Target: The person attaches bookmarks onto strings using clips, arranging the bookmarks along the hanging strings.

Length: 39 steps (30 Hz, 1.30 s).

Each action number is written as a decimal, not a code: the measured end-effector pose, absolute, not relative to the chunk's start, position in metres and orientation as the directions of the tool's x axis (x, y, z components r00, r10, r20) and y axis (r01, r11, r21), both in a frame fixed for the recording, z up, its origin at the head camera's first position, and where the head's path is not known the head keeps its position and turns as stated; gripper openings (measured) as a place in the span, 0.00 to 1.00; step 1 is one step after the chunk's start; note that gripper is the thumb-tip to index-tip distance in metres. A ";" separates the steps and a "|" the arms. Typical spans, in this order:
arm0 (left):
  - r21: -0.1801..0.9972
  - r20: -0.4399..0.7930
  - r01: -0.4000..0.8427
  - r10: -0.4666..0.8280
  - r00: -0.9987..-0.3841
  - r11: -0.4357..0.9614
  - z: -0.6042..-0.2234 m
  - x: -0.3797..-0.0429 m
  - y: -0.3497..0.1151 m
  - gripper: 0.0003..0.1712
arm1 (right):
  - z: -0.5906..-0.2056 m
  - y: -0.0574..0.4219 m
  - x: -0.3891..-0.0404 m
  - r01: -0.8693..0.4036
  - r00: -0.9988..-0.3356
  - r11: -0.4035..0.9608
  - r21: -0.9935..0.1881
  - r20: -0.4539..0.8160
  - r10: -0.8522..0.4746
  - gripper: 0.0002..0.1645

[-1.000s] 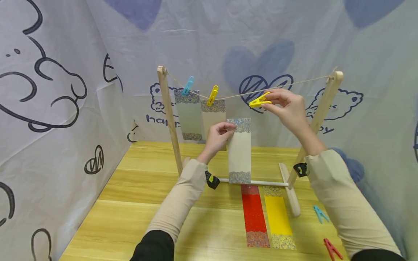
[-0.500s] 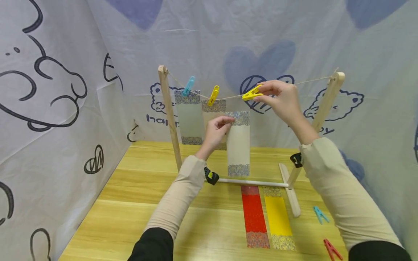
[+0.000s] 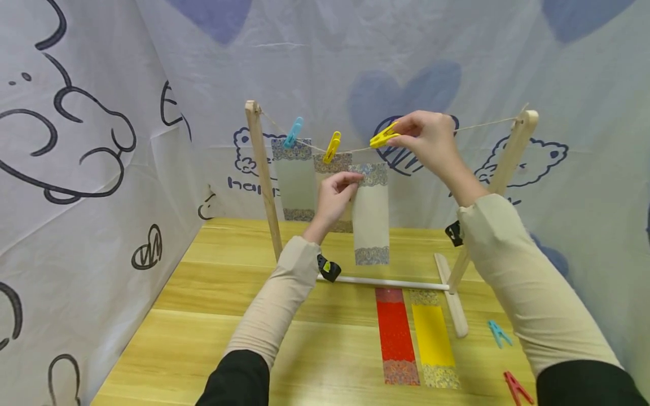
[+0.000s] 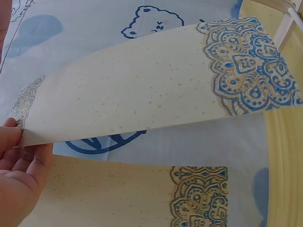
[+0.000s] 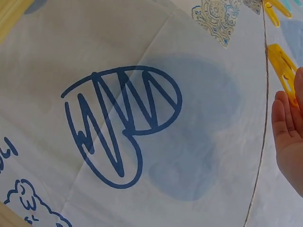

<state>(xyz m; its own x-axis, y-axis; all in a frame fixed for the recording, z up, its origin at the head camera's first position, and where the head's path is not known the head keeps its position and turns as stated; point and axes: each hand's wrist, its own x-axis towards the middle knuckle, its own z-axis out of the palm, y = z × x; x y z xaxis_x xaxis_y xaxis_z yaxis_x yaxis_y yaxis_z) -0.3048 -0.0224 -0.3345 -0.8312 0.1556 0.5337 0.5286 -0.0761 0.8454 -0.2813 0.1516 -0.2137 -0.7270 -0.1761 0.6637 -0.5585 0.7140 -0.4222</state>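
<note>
My left hand (image 3: 335, 197) pinches a cream paper card (image 3: 371, 217) with blue lace-pattern ends by its upper left edge. The card hangs upright just below the string (image 3: 359, 150); in the left wrist view the fingers grip its patterned end. Up at the string, my right hand (image 3: 426, 135) pinches a yellow clothespin (image 3: 384, 136), its tip close to the string; whether they touch I cannot tell. To the left, a blue clothespin (image 3: 293, 133) holds a pale green card (image 3: 295, 183) on the string, and a yellow clothespin (image 3: 332, 148) holds a beige card (image 3: 332, 164), partly hidden by my left hand.
The string runs between wooden posts (image 3: 264, 180), joined below by a white rod (image 3: 396, 282). On the table (image 3: 213, 316) lie a red card (image 3: 395, 332), a yellow card (image 3: 433, 335), a blue clothespin (image 3: 500, 334) and a red clothespin (image 3: 518, 387). A printed cloth (image 3: 325, 73) hangs behind.
My left hand has raised the cream card toward the string. My right hand has moved up and left with the yellow clothespin, bringing it to the string beside the card.
</note>
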 end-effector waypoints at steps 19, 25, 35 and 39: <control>0.829 0.558 0.555 0.153 -0.815 -0.069 -0.309 -0.284 -0.027 0.09 | -0.213 0.145 -0.289 -0.517 -0.806 0.727 -0.451 0.544 -0.236 0.08; 0.816 0.578 0.575 0.142 -0.804 -0.069 -0.307 -0.283 -0.027 0.09 | -0.212 0.145 -0.289 -0.491 -0.830 0.748 -0.447 0.499 -0.248 0.07; 0.803 0.595 0.589 0.148 -0.790 -0.088 -0.308 -0.285 -0.027 0.09 | -0.213 0.145 -0.290 -0.499 -0.830 0.762 -0.413 0.480 -0.284 0.07; 0.802 0.597 0.593 0.147 -0.788 -0.076 -0.309 -0.284 -0.027 0.08 | -0.215 0.145 -0.292 -0.508 -0.822 0.770 -0.385 0.483 -0.301 0.07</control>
<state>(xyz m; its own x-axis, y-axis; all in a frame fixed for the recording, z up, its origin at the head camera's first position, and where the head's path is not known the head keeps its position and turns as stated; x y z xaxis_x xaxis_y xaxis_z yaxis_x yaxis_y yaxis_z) -0.2844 -0.0271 -0.3090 -0.7884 0.1473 0.5973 0.5931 -0.0756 0.8016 -0.2915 0.1453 -0.2148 -0.8221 -0.3007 0.4834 -0.5083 0.7703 -0.3851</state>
